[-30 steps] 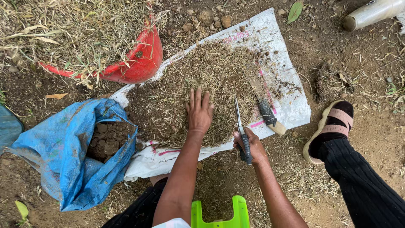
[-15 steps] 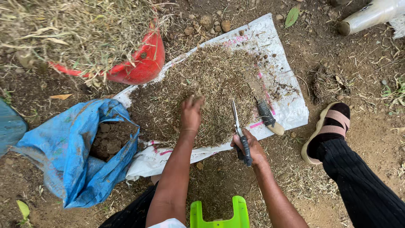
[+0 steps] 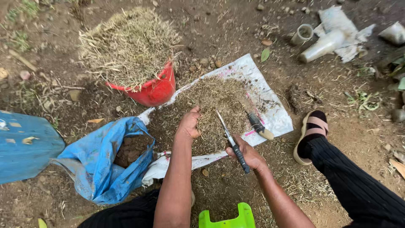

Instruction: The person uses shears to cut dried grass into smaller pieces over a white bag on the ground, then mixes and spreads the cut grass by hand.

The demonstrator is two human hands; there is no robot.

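On the bare earth lies one white woven plastic sheet heaped with one pile of chopped dry grass. One left hand, grip closed, clutches a fistful of that pile. One right hand grips one black-handled pair of scissors, blades over the pile. One wooden-handled knife lies beside. One red bucket and one blue sack flank the sheet.
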